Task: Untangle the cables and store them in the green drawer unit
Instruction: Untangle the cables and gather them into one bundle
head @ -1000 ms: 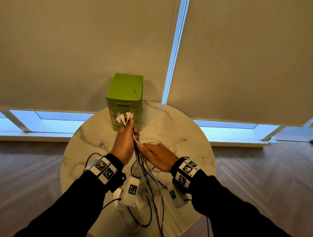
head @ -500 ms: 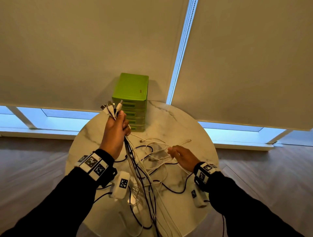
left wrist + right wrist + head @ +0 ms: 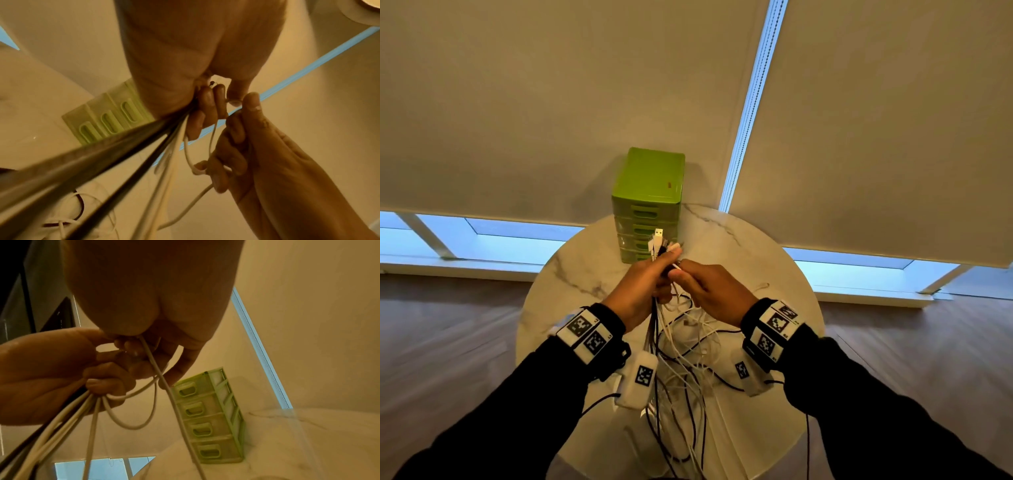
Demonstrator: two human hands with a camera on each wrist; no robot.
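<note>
A green drawer unit (image 3: 649, 192) with all its drawers closed stands at the table's far edge. In front of it my left hand (image 3: 643, 287) grips a bundle of black and white cables (image 3: 654, 329), whose plug ends (image 3: 660, 241) stick up above the fist. My right hand (image 3: 705, 287) is right beside it and pinches a white cable (image 3: 176, 410) near its end, touching the left fingers (image 3: 207, 104). The white cable loops down between the two hands (image 3: 188, 159). The remaining tangle of cables (image 3: 695, 346) lies on the table under my wrists.
The round white marble table (image 3: 774, 274) stands by a window with lowered beige blinds (image 3: 859, 137). Cables hang over the table's near edge (image 3: 688, 445). A wooden floor surrounds the table.
My right hand has left the tangle on the table and come up to the left hand with a white cable. The left hand has shifted right with the bundle, now before the drawer unit.
</note>
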